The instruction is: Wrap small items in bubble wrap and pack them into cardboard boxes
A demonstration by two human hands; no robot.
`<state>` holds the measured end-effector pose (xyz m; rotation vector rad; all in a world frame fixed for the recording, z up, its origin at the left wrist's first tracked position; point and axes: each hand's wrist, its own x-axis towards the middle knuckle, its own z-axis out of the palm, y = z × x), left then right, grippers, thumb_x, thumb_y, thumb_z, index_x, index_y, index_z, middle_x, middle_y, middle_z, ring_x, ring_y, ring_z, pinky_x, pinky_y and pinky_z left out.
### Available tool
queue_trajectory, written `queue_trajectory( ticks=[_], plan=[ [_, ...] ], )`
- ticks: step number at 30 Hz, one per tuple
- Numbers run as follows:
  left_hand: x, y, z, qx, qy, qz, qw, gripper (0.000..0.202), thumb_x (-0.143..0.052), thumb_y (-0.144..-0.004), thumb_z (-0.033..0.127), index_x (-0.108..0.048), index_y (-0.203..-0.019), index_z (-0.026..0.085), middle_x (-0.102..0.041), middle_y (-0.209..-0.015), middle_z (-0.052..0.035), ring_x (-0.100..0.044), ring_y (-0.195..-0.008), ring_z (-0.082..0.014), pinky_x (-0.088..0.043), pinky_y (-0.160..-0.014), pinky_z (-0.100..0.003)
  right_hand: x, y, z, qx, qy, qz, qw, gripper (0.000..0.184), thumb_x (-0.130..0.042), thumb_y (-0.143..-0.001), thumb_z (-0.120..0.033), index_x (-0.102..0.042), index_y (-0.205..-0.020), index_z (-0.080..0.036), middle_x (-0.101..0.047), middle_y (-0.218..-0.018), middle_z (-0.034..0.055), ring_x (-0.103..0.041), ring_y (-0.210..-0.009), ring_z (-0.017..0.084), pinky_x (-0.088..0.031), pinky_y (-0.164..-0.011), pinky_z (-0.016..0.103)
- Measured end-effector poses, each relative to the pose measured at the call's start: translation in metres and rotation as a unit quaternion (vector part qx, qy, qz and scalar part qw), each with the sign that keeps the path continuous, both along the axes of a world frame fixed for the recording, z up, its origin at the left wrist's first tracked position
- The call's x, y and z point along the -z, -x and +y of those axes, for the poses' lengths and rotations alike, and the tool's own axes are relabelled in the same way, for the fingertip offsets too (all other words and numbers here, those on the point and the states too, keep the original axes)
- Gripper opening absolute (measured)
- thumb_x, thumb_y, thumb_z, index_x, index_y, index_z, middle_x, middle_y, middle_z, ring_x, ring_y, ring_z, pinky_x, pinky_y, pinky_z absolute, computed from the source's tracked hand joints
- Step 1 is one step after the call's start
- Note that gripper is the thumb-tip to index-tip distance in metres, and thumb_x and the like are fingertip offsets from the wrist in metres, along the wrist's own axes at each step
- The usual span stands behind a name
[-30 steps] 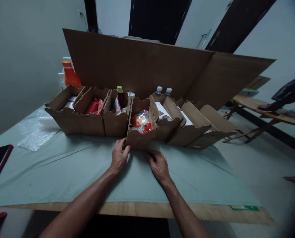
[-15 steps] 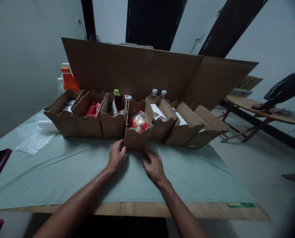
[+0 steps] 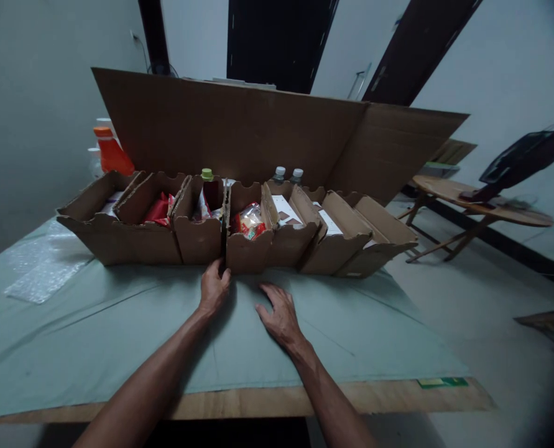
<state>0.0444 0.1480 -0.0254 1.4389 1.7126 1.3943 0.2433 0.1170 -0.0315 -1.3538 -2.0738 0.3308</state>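
Brown cardboard box [image 3: 249,256], centre of the frame: standing on the green cloth [image 3: 118,348], mouth upward, its front edge dipping to show red-and-clear packets [image 3: 250,221].

Left hand [image 3: 215,287], just below centre: touching the box's lower left corner. Fingers are bending in toward the gap beside the box, thumb lying near the front corner; whether they are gripping, one cannot tell.

Right hand [image 3: 278,313], below and right of centre: lying over the cloth just in front of the box. Fingers are curving loosely, released, with the thumb standing apart.

Adjoining on the left: one box [image 3: 199,241] holding packaged goods, then a joined pair [image 3: 132,242], the inner half holding red packets [image 3: 159,210].

Adjoining on the right: three more boxes [image 3: 335,256], leaning outward toward the frame's right, the nearer two holding white cards [image 3: 283,210].

Behind the row: a cardboard panel [image 3: 230,127] standing across the upper middle; two white-capped bottles [image 3: 279,174] and a green cap [image 3: 206,173] showing before it. An orange bottle [image 3: 114,155] is standing at upper left.

Left of frame: bubble wrap [image 3: 43,277] lying on the cloth.

Right of frame: a wooden table [image 3: 449,188] bearing a black object [image 3: 521,158].
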Motion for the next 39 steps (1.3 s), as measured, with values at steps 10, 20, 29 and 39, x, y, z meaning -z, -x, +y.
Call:
queue_trajectory(
  ticks=[10, 20, 29, 39],
  plan=[
    [0.006, 0.003, 0.002, -0.031, -0.043, 0.054, 0.997, 0.040, -0.054, -0.086, 0.018, -0.065, -0.123, 0.014, -0.070, -0.123, -0.0150, -0.064, -0.112, -0.0271, -0.050, -0.101, -0.042, -0.112, -0.044, 0.046, 0.089, -0.279, -0.069, 0.954, 0.033, -0.054, -0.094, -0.022, -0.062, -0.126, -0.023, -0.069, -0.127, 0.0094, -0.057, -0.124, 0.028, -0.039, -0.103, 0.045],
    [0.011, 0.005, 0.005, -0.030, -0.063, 0.066, 0.995, 0.041, -0.054, -0.086, 0.017, -0.065, -0.124, 0.010, -0.071, -0.119, -0.0174, -0.066, -0.108, -0.0286, -0.052, -0.097, -0.042, -0.153, -0.038, 0.105, 0.068, -0.260, -0.296, 0.917, 0.031, -0.063, -0.082, -0.018, -0.069, -0.113, -0.021, -0.066, -0.129, 0.0115, -0.045, -0.131, 0.033, -0.029, -0.103, 0.048],
    [0.011, 0.005, 0.006, -0.033, -0.063, 0.063, 0.995, 0.041, -0.054, -0.085, 0.016, -0.065, -0.125, 0.015, -0.072, -0.120, -0.0141, -0.067, -0.108, -0.0264, -0.052, -0.098, -0.041, -0.162, -0.049, 0.106, 0.044, -0.201, -0.328, 0.922, 0.017, -0.063, -0.078, -0.014, -0.075, -0.086, -0.022, -0.070, -0.122, 0.0084, -0.045, -0.131, 0.034, -0.032, -0.101, 0.050],
    [0.012, 0.006, 0.006, -0.034, -0.070, 0.055, 0.995, 0.041, -0.056, -0.085, 0.015, -0.065, -0.124, 0.017, -0.071, -0.121, -0.0131, -0.066, -0.110, -0.0267, -0.052, -0.099, -0.041, -0.172, -0.043, 0.070, 0.034, -0.262, -0.296, 0.918, 0.031, -0.064, -0.085, -0.022, -0.068, -0.115, -0.022, -0.066, -0.129, 0.0103, -0.048, -0.131, 0.032, -0.036, -0.102, 0.048]
  ],
)
